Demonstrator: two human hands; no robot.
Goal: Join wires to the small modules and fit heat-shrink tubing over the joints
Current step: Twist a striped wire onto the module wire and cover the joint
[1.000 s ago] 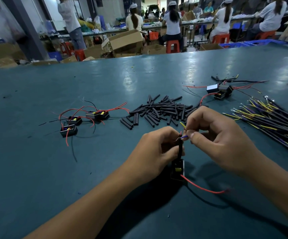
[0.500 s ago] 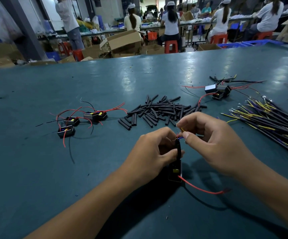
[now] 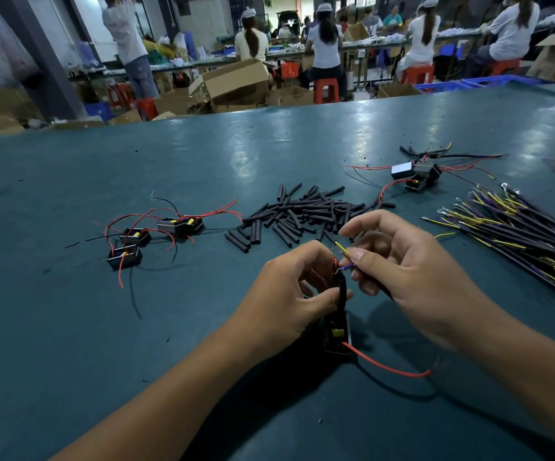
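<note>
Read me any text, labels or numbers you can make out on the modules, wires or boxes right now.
None can be read.
Module held by the left hand: the module shows a yellow part, no legible marking.
Modules on the left: yellow and blue spots, too small to read.
White-faced module: its face looks blank.
Cardboard boxes: no print legible.
The right hand holds the yellow and blue wires, unmarked.
</note>
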